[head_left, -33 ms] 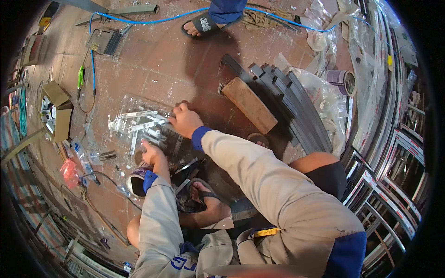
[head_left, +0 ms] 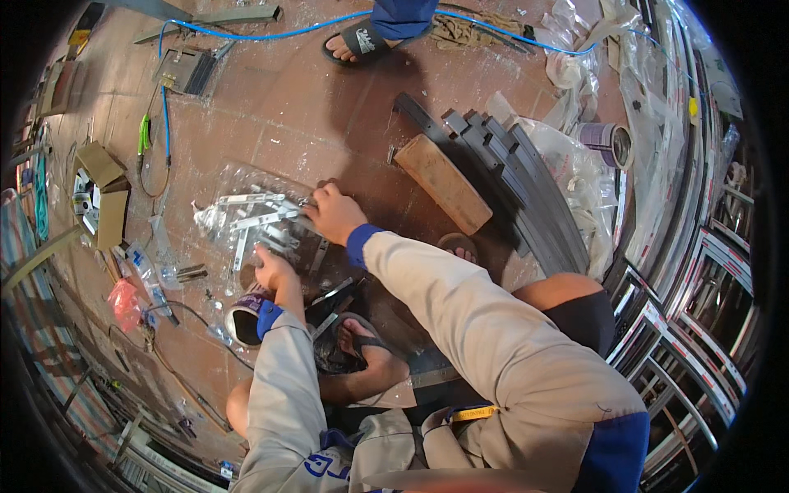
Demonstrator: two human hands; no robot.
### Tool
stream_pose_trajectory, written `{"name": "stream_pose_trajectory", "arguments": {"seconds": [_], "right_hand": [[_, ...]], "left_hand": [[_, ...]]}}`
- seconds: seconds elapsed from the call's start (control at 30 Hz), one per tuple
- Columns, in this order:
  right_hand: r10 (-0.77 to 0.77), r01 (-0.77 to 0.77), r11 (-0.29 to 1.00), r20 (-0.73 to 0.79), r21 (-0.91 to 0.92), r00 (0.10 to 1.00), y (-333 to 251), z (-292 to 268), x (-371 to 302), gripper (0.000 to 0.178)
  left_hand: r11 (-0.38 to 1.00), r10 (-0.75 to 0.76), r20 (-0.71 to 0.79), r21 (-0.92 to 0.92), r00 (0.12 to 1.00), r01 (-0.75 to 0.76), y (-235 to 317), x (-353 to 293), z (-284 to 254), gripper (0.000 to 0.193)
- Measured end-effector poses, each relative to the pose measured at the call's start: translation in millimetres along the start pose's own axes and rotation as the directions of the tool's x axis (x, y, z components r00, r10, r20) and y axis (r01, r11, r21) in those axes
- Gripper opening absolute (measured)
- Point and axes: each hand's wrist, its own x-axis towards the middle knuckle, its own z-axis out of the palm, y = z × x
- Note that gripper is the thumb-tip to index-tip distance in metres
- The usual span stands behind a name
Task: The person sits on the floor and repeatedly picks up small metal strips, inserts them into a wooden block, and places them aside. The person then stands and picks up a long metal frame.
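Note:
A clear plastic bag (head_left: 246,182) lies on the tiled floor in front of me, with several flat silvery metal strips (head_left: 256,219) in it. My right hand (head_left: 337,215) is closed on the bag's right edge, its fingers bent around the film. At the near edge, my left hand (head_left: 279,273) has its fingers curled with the thumb side up, pinching the film. Close below my left wrist a tin can (head_left: 244,323) rests on its side. Dark plastic and a few metal pieces (head_left: 333,300) lie between my hands and my foot.
Right of my hands, a reddish brick-like block (head_left: 444,182) leans against a stack of dark metal profiles (head_left: 526,189). An open cardboard box (head_left: 113,215) stands at the left. A blue hose (head_left: 271,35) crosses the far floor, by another person's sandalled foot (head_left: 359,43). Frames (head_left: 678,345) crowd the right side.
My right hand has shifted very slightly to the right, and the bag's film and strips have moved a little. My left hand is almost where it was.

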Motion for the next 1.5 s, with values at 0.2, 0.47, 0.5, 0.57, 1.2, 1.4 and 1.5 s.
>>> {"name": "stream_pose_trajectory", "arguments": {"seconds": [0.2, 0.47, 0.5, 0.57, 1.2, 1.4, 1.5], "right_hand": [[0.106, -0.103, 0.994, -0.116, 0.036, 0.988, 26, -29, -48, 0.035], [0.369, -0.367, 0.929, -0.094, 0.041, 0.925, 73, -61, -79, 0.045], [0.325, -0.318, 0.945, -0.127, 0.072, 0.937, 83, -60, -81, 0.045], [0.276, -0.261, 0.96, -0.187, 0.099, 0.943, 91, -63, -89, 0.044], [0.953, -0.474, 0.216, -0.079, 0.853, 0.291, 34, 40, -143, 0.036], [0.91, -0.317, 0.287, -0.154, 0.904, 0.386, 70, 33, -155, 0.041], [0.915, -0.582, 0.401, -0.273, 0.708, 0.298, 30, -10, -145, 0.041]], "left_hand": [[0.97, 0.193, 0.103, -0.173, 0.976, -0.173, 31, -66, -24, 0.093], [0.947, 0.294, 0.46, -0.024, 0.838, -0.319, 34, -85, 13, 0.085], [0.933, 0.325, 0.469, -0.019, 0.821, -0.359, 34, -87, 16, 0.085], [0.931, 0.311, 0.512, 0.007, 0.8, -0.366, 32, -83, 14, 0.083], [-0.007, 0.663, 0.735, 0.196, 0.143, -0.981, 238, 0, 45, 0.056], [0.251, 0.615, 0.762, 0.055, 0.203, -0.966, 228, 22, 26, 0.037], [0.359, 0.649, 0.706, 0.046, 0.284, -0.932, 212, 21, -23, 0.031]]}}
